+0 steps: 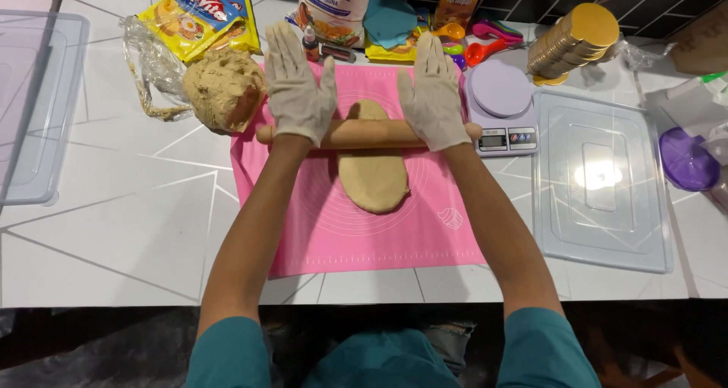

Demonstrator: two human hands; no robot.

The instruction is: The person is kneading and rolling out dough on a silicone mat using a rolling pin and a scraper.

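A wooden rolling pin (364, 134) lies across a flattened oval of tan dough (373, 177) on a pink silicone mat (425, 236). My left hand (298, 84), in a pale glove, presses flat on the pin's left part with fingers stretched out. In the same kind of glove, my right hand (432, 92) rests flat on the pin's right part. Neither hand curls around the pin; the palms bear down on it.
A big lump of dough (224, 88) sits on plastic wrap left of the mat. A lilac kitchen scale (502, 107) stands at the mat's right, then a clear lid (603, 179). Yellow packets (197, 16), measuring spoons (485, 43) and gold discs (576, 39) line the back.
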